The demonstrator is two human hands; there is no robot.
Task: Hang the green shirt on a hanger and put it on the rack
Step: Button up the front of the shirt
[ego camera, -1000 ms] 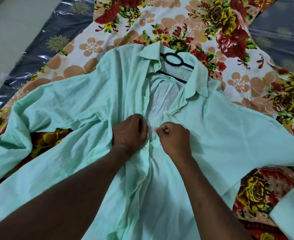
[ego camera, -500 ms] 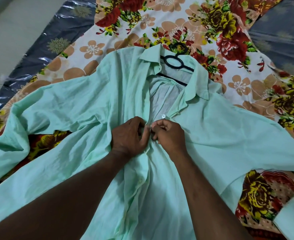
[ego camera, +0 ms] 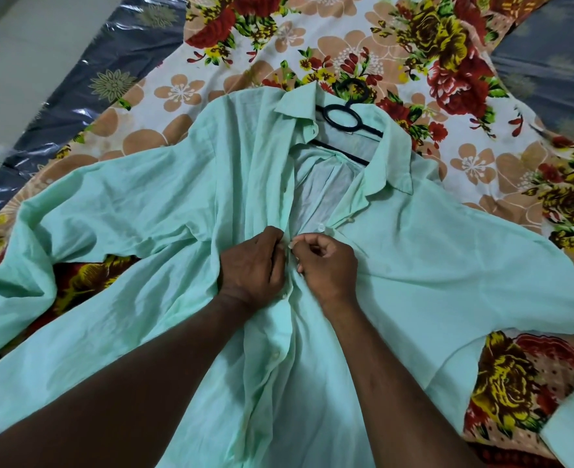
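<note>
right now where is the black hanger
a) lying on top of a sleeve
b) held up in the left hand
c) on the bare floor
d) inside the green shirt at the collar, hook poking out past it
d: the black hanger shows its ring and bar inside the open collar of the green shirt, hook out on the floral sheet, while the left hand and right hand pinch the shirt front.

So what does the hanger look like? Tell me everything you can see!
The hanger is black, thin and plastic-looking, with a curved hook, an oval ring below it and a straight bar. It lies flat inside the open collar of the green shirt, and its shoulders are hidden under the cloth. The hook pokes out onto the flowery sheet.
</note>
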